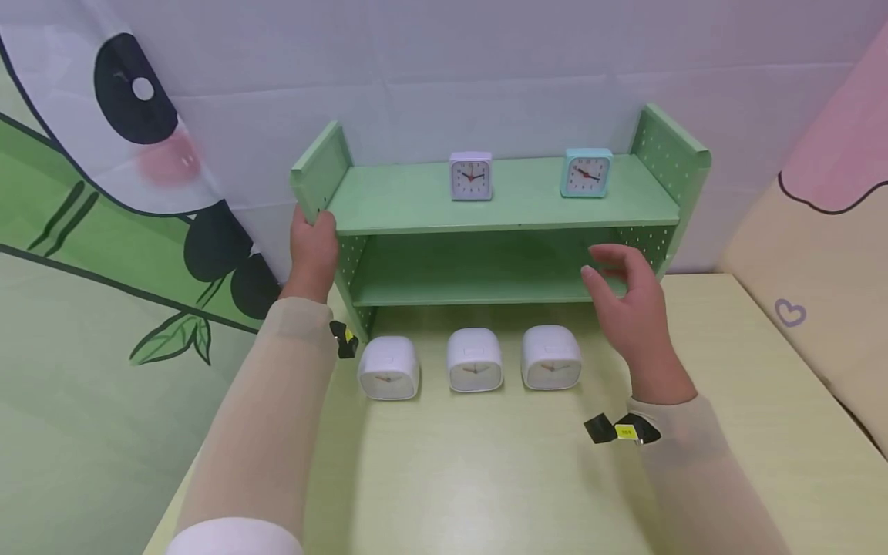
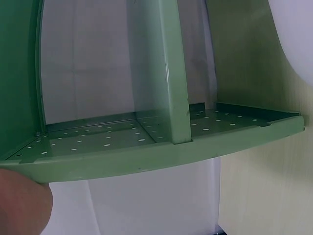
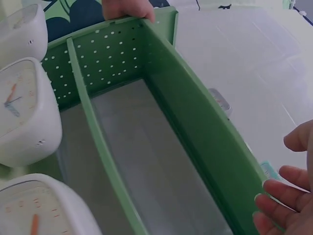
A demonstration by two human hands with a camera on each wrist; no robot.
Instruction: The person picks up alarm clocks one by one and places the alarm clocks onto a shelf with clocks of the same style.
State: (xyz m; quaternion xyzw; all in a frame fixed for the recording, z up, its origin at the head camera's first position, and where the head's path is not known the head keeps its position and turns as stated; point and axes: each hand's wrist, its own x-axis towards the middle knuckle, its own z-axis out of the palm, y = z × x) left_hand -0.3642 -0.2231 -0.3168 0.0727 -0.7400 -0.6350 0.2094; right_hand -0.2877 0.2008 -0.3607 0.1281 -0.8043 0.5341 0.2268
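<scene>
A green metal shelf (image 1: 402, 196) with perforated side panels stands against the back wall. My left hand (image 1: 314, 250) grips its left side panel, thumb at the front edge; part of that hand also shows at the lower left in the left wrist view. In front of the shelf's right end, my right hand (image 1: 633, 308) is raised with nothing in it, fingers spread and slightly bent. On the top board sit a lilac alarm clock (image 1: 472, 177) and, to its right, a light-blue alarm clock (image 1: 586, 173), both facing forward.
In a row on the pale wooden table (image 1: 472, 478), before the shelf, stand three white rounded clocks: a left one (image 1: 388, 364), a middle one (image 1: 475, 354) and a right one (image 1: 551, 351). Behind hangs a cloth backdrop (image 1: 486, 62) with cartoon prints.
</scene>
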